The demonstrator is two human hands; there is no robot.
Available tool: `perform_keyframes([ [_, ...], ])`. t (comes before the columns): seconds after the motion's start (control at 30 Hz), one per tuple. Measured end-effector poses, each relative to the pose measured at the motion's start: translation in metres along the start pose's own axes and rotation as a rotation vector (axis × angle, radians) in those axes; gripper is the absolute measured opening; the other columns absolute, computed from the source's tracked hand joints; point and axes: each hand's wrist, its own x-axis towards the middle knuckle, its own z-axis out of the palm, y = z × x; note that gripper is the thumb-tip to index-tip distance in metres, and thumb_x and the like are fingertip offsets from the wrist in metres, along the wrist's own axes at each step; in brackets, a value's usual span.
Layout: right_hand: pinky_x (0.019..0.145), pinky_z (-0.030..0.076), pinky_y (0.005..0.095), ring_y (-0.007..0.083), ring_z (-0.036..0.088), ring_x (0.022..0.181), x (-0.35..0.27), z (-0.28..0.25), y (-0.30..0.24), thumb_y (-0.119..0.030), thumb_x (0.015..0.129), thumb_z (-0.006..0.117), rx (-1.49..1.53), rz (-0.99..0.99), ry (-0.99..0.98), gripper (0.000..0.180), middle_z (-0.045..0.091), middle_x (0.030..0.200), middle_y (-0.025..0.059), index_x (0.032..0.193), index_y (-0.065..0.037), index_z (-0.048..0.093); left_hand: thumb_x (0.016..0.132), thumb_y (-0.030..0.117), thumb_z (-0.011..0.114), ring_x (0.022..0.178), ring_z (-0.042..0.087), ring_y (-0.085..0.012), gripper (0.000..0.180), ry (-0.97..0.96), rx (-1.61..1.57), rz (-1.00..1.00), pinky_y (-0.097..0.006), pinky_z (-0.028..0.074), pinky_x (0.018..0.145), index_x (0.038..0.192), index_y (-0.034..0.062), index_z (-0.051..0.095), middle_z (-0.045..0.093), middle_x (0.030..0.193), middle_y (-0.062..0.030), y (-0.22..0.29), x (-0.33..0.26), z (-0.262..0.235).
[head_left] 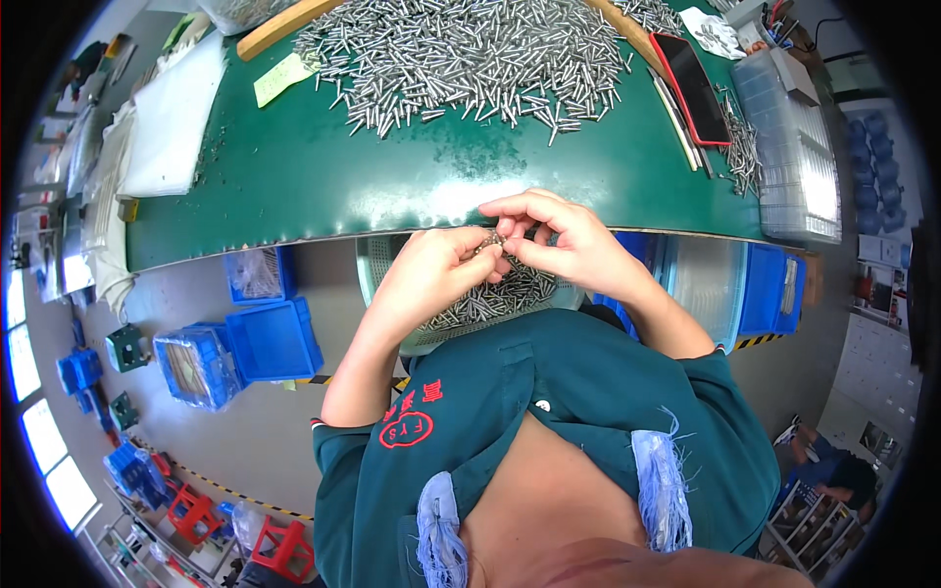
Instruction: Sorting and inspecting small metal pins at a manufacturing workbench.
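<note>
**Q:** Nearest the lens, what shows?

**Me:** Teal work shirt [549,392], frayed at the collar; both forearms run up from it to the near edge of the green-topped worktop [392,186].

**Q:** State of each hand?

**Me:** Left hand [431,274]: fingertips pressed together, pinching a small silver metal pin [490,242]. Right hand [569,240]: thumb and forefinger closed on the same pin from the other side; remaining fingers curled. Pin held above the round mesh basket of loose pins [480,299] at my lap, just below the worktop edge.

**Q:** Step in hand?

**Me:** Judged: one pin being checked or fitted between the fingertips. Detail too small to tell which.

**Q:** Next move calls for?

**Me:** Likely steady fingertip grip, then a fresh piece from the large heap of silver pins [470,59], well apart up the worktop beside a red-cased phone [691,88].
</note>
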Motion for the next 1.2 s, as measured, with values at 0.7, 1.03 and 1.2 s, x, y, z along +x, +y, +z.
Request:
perform_keyframes([
  [0.7,0.074,0.052,0.0251,0.0121,0.062,0.085,0.001,0.002,-0.004,-0.004,0.088,0.059,-0.091,-0.057,0.088,0.036,0.064,0.101,0.0056,0.123,-0.008,0.063,0.095,0.018,0.057,0.081,0.070,-0.0140,0.029,-0.001,-0.206,-0.070,-0.027,0.057,0.072,0.107,-0.0060,0.067,0.073,0.090,-0.0116,-0.007,0.003,-0.005],
  [1.03,0.069,0.051,0.0241,0.0097,0.061,0.078,0.002,0.001,-0.003,-0.005,0.088,0.062,-0.068,-0.086,0.086,0.037,0.066,0.095,0.0040,0.125,-0.010,0.062,0.098,0.018,0.058,0.079,0.070,-0.0137,0.025,-0.069,-0.137,-0.125,-0.026,0.056,0.071,0.099,-0.0041,0.068,0.073,0.090,-0.0127,-0.003,0.001,-0.009],
  [1.2,0.066,0.050,0.0236,0.0091,0.061,0.075,0.003,0.000,-0.005,-0.006,0.088,0.063,-0.104,-0.062,0.061,0.036,0.066,0.092,0.0028,0.123,-0.011,0.062,0.097,0.017,0.059,0.081,0.070,-0.0128,0.025,0.000,-0.050,-0.068,-0.025,0.056,0.071,0.108,-0.0041,0.068,0.072,0.093,-0.0097,-0.004,0.001,-0.006],
])
